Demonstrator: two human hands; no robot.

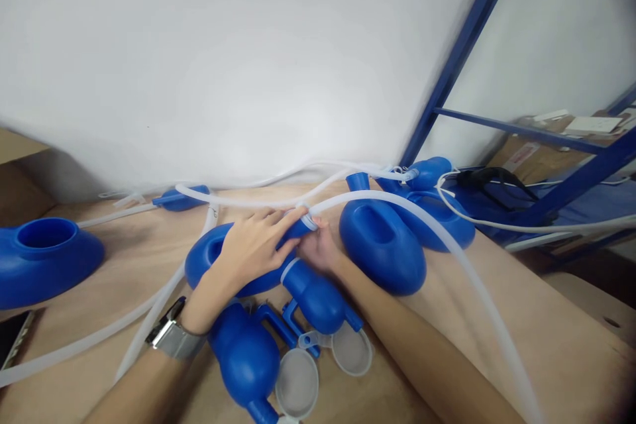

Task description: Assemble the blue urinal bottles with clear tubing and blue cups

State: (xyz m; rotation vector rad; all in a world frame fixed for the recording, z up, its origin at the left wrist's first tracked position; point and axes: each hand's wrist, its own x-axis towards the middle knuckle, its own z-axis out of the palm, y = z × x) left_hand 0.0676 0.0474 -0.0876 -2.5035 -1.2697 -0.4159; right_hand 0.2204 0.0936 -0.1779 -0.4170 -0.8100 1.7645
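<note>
A blue plastic urinal bottle [201,258] with a handle opening lies on its side in front of me. My left hand [256,242] is closed around its neck, thumb below and fingers on top. At the mouth sits a whitish ring [308,220]. My right hand [320,248] pinches the mouth's right side at the ring, its fingers partly hidden. A translucent hose [397,199] runs from about there to the lower right. Below my hands lie two blue funnel-shaped heads [320,301] [251,354] and two translucent round caps [352,348] [297,383].
More blue bottles stand at right [382,252] and far left [30,278]. Hoses [124,324] cross the wooden table [497,305]. A blue metal frame [462,46] rises at right, by a white wall. A cardboard box [20,179] stands at the left edge.
</note>
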